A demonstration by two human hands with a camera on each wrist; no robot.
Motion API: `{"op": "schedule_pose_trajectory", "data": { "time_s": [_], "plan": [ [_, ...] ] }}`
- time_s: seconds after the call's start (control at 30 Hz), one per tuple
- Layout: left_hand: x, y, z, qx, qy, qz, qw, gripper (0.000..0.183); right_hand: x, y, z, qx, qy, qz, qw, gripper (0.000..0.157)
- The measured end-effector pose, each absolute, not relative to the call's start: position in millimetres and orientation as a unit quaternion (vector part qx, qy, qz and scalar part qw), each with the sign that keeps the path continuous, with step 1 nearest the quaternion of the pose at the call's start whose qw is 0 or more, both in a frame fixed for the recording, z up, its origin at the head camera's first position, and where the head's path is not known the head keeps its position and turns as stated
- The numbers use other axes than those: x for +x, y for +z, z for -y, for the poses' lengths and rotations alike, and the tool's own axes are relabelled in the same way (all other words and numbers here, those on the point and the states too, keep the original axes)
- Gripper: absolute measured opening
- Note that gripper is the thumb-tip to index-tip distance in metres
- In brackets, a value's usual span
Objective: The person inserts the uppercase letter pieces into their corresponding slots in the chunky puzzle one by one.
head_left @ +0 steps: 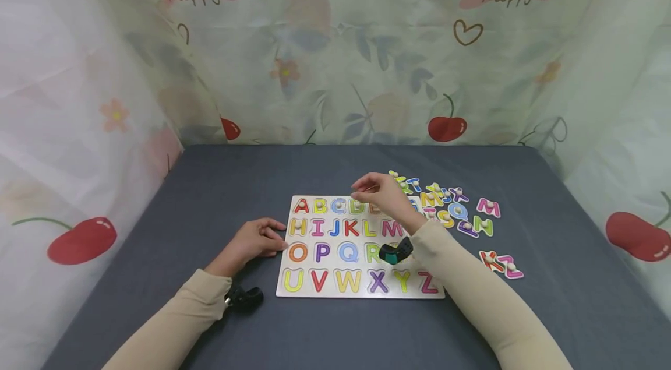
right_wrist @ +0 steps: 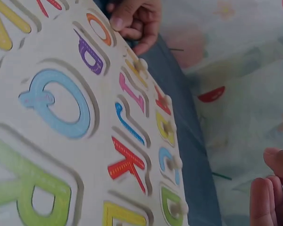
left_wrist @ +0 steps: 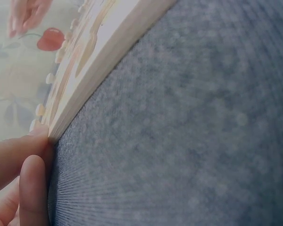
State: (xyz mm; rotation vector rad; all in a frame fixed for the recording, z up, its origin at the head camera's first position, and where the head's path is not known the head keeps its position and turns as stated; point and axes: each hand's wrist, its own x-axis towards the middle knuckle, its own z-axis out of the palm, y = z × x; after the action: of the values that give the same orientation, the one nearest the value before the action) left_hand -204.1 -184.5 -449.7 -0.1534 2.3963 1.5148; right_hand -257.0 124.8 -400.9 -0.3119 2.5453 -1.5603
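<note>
A wooden alphabet puzzle board [head_left: 362, 294] lies flat on the table. Knobbed letter pieces A [head_left: 301, 205], B [head_left: 320, 205], C [head_left: 338, 205], D [head_left: 357, 207] and H [head_left: 297, 227] sit in their slots; the O slot [right_wrist: 99, 29] and Q slot [right_wrist: 85, 115] show printed letters without knobs. My left hand [head_left: 259, 238] touches the board's left edge, its thumb at the rim and the other fingers loosely bent beside it. Above the top row hovers my right hand [head_left: 385, 195], fingers bent, thumb and fingertips apart. Nothing shows between them in the right wrist view. My right forearm hides part of the board.
Loose letter pieces lie in a heap right of the board, among them a purple-pink M [head_left: 488, 207], a green N [head_left: 483, 225] and a blue Q [head_left: 458, 211]. Nearer the front are a red K [head_left: 491, 261] and a pink Z [head_left: 510, 267]. Printed curtains [head_left: 335, 67] surround the dark tablecloth [head_left: 236, 183].
</note>
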Motion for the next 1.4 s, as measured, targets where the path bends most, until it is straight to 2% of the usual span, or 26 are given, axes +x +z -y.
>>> {"op": "schedule_pose_trajectory", "data": {
  "time_s": [0.3,0.6,1.03,1.4],
  "plan": [
    [-204.7,-447.2,184.6,-0.050,0.522,-0.838,0.150,0.045,-244.4,-393.0,-190.9,-0.050,-0.531,-0.845,0.038,0.036],
    [-205.2,-449.9,188.6,-0.048,0.521,-0.839,0.149,0.048,-237.6,-402.3,-238.6,0.007,-0.473,-0.880,0.048,0.044],
    [-203.8,-449.1,188.2,-0.050,0.525,-0.835,0.158,0.047,-241.8,-425.0,-265.4,0.027,-0.391,-0.917,0.075,0.042],
    [-203.7,-449.5,185.2,-0.053,0.526,-0.833,0.161,0.046,-245.3,-423.9,-272.3,0.017,-0.397,-0.910,0.120,0.040]
  ]
}}
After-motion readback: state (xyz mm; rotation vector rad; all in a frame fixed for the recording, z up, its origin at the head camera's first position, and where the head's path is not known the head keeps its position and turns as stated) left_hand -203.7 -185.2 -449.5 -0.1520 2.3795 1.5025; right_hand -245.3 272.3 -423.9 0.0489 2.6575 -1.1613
